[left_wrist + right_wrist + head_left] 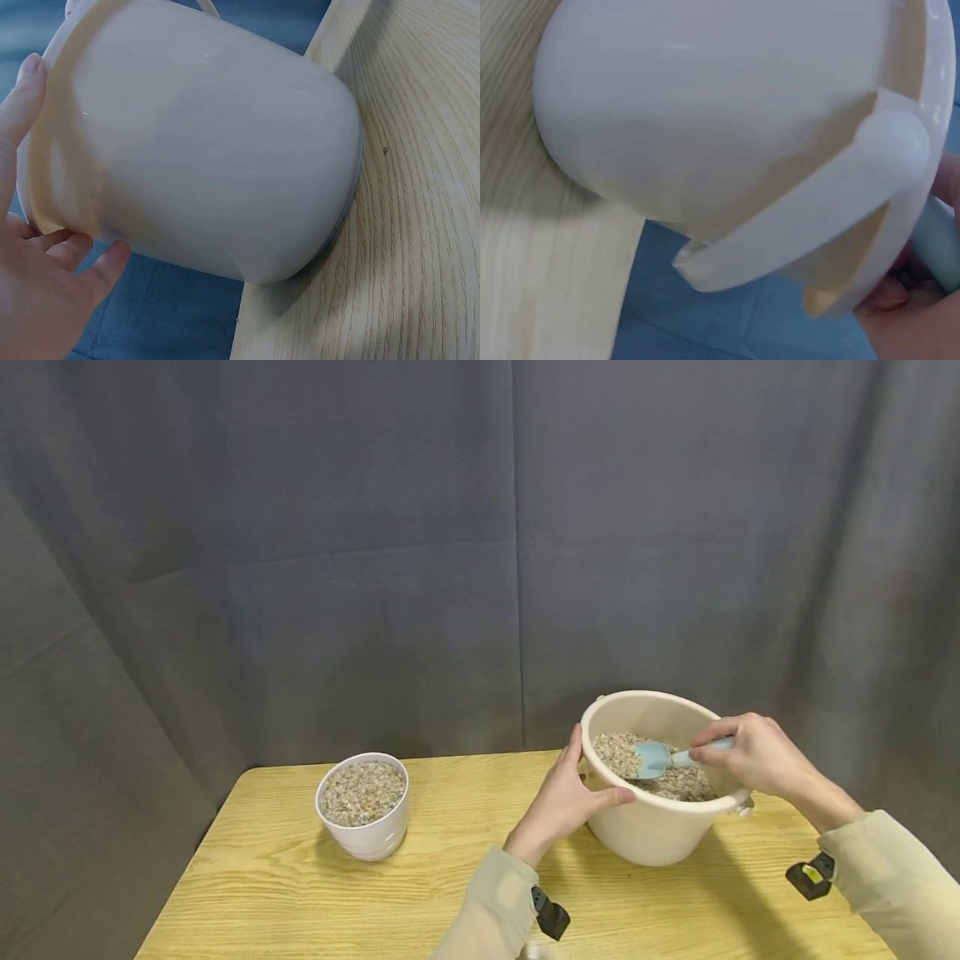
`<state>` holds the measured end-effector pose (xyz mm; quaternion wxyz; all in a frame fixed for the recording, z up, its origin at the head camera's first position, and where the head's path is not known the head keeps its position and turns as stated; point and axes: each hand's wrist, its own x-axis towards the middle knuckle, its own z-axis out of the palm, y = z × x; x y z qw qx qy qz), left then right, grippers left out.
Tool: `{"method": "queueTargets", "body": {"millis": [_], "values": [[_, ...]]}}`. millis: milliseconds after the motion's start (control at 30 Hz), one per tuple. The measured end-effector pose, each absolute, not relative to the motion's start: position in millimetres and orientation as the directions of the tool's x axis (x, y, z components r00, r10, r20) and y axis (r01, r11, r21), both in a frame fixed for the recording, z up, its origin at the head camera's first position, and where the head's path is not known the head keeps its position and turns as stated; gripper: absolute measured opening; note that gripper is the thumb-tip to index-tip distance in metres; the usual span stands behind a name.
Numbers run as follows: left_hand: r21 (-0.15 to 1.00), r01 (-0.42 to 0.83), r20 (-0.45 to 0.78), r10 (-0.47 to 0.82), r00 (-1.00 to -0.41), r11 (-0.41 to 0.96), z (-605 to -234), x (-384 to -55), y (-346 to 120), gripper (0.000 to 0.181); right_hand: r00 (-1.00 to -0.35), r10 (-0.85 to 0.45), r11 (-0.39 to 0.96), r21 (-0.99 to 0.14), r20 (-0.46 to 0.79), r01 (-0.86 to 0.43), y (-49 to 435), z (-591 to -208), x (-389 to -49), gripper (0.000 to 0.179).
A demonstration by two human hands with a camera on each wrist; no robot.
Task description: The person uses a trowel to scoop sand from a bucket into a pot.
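Note:
A cream-coloured bucket (651, 827) stands on the table with pale gravel (681, 783) inside. My left hand (558, 797) grips its left rim, thumb along the front edge and fingers around the side. In the left wrist view, that hand (45, 277) shows at the rim of the bucket (217, 142). My right hand (757, 755) holds a small light-blue hand shovel (654, 760) by its handle, over the right rim. The shovel's blade lies in the gravel. From the right wrist, the bucket wall (705, 97) hides most of the shovel; part of its handle (936, 244) shows.
To the left, a white pot (367, 839) filled with similar gravel (362, 793) stands on the wooden table (300, 902). A dark grey curtain (375, 568) hangs behind the table. The bucket's carrying handle (810, 214) hangs down its outer side.

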<state>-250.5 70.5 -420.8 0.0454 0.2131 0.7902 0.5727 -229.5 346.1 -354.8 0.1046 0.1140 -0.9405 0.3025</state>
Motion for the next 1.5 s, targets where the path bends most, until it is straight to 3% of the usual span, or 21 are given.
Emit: {"method": "queueTargets", "body": {"millis": [567,800,1100,1500], "values": [[0.918,0.293,0.172,0.399,-0.901,0.266,-419.9,-251.0,67.3,0.122,-0.954,0.041,0.752,-0.638,0.298,-0.167,327.5,-361.4,-207.5,0.028],[0.923,0.28,0.161,0.398,-0.903,0.264,-418.5,-250.0,67.9,0.121,-0.944,0.146,0.628,-0.765,0.297,-0.144,330.2,-363.6,-189.8,0.029],[0.921,0.301,0.182,0.408,-0.895,0.249,-420.3,-250.8,69.2,0.121,-0.883,0.31,0.514,-0.843,0.353,-0.156,337.3,-385.0,-179.6,0.028],[0.923,0.289,0.172,0.397,-0.901,0.255,-419.3,-250.8,67.7,0.12,-0.837,0.415,0.44,-0.884,0.356,-0.158,327.9,-389.7,-176.9,0.026]]}}
